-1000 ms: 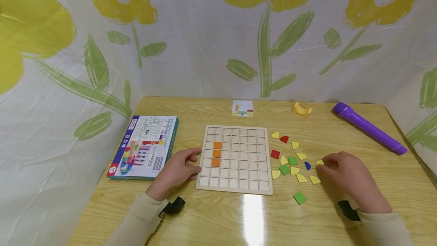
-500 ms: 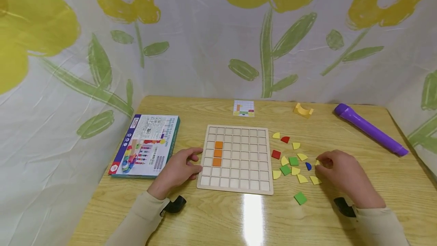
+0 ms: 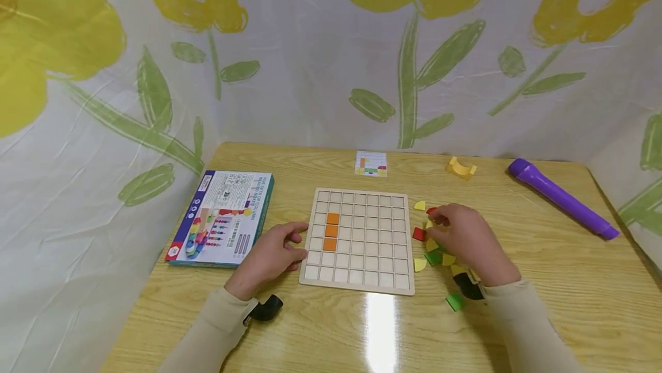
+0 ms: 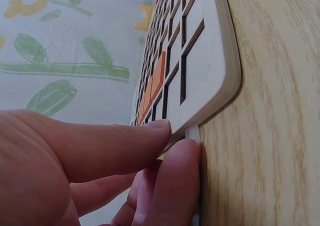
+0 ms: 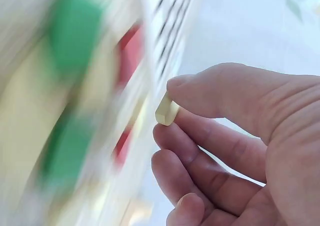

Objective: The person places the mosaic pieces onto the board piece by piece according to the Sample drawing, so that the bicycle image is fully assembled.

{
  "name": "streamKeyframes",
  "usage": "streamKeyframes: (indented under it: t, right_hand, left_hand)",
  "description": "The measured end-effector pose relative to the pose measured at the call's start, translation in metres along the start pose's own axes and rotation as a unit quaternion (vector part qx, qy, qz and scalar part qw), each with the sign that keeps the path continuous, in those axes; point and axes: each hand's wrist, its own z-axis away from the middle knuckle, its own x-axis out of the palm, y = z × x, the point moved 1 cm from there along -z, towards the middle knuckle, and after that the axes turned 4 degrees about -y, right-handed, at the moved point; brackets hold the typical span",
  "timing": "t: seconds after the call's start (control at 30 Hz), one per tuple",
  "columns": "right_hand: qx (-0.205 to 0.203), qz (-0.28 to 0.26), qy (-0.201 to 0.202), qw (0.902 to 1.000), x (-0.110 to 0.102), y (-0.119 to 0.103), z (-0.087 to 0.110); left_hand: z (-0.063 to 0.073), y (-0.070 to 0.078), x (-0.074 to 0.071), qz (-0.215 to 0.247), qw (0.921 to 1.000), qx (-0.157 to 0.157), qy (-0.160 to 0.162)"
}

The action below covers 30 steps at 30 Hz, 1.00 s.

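Observation:
In the head view, my left hand [image 3: 274,252] rests at the left edge of a wooden grid board [image 3: 357,291], its thumb and index finger touching the rim apart from each other. Three orange square tiles [image 3: 331,231] sit in one column of the board. Beyond its right edge, my right hand [image 3: 468,241] hovers over loose tiles. Thumb and finger pinch a small yellow tile [image 5: 166,111], seen edge-on in the right wrist view. Under and around that hand are a red square tile [image 3: 419,234], a green tile [image 3: 433,258] and yellow quarter-circle tiles [image 3: 420,265], some hidden.
A printed pattern card [image 3: 370,164] lies behind the board, with a yellow curved block [image 3: 461,168] further right. A purple stick-shaped object [image 3: 564,199] lies at the far right. A boxed set [image 3: 222,218] is left of the board. A green square [image 3: 455,302] lies nearer.
My right hand has picked up the yellow tile at the pile's right side and moved left with it, towards the board. The left hand stays at the board's edge.

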Motion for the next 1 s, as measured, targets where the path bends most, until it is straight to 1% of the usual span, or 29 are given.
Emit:
streamKeyframes:
  t: [0.1, 0.2, 0.37, 0.5, 0.67, 0.9, 1.0]
  right_hand:
    - [-0.031, -0.012, 0.0, 0.9994, 0.011, -0.027, -0.018]
    - [-0.054, -0.026, -0.008, 0.9982, 0.023, -0.052, -0.035]
    - [-0.066, -0.039, -0.021, 0.9968, 0.04, -0.087, -0.054]
    - [-0.076, -0.035, -0.027, 0.9962, 0.052, -0.108, -0.065]
    - [-0.075, -0.034, -0.031, 0.9961, 0.065, -0.12, -0.072]
    - [-0.061, -0.039, -0.024, 0.9971, 0.078, -0.123, -0.075]
    - [-0.059, -0.031, -0.024, 0.9975, 0.081, -0.124, -0.076]
  left_hand:
    - [-0.001, -0.001, 0.0, 0.002, 1.0, 0.0, -0.001]
    - [-0.003, -0.002, 0.0, 0.005, 1.0, 0.003, -0.004]
    - [-0.004, -0.004, 0.001, -0.001, 1.0, 0.007, -0.005]
    - [-0.004, -0.005, 0.0, -0.001, 1.0, 0.005, 0.0]
    - [-0.004, -0.004, 0.0, 0.005, 1.0, 0.0, 0.001]
    - [-0.004, -0.003, 0.001, 0.029, 0.9996, -0.004, -0.004]
    - [-0.003, -0.002, 0.001, 0.027, 0.9996, -0.004, -0.002]
